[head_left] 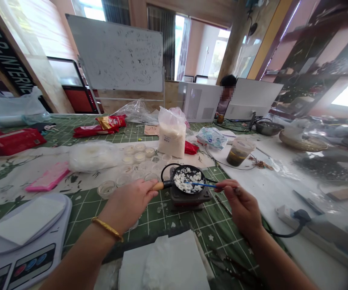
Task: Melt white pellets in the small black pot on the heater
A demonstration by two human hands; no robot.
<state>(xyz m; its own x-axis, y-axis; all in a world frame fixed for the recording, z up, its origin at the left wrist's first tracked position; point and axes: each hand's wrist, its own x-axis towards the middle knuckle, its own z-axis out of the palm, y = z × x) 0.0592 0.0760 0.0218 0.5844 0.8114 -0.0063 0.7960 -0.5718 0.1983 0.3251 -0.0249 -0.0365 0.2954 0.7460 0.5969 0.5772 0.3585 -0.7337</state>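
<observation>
A small black frying pan rests on a compact dark electric hot plate in the middle of the table. White wax-like chunks are spread over its bottom. My left hand is closed around the pan's wooden handle, to the left of the hot plate. From the right, my right hand pinches a thin blue stick. The far tip of the stick lies among the white chunks. What the chunks are made of I cannot tell.
Behind the pan stands a clear bag of white pellets beside several small round dishes. A white scale is at left, white paper sheets in front. At right are a plastic cup of dark liquid and a power strip. A person sits behind monitors.
</observation>
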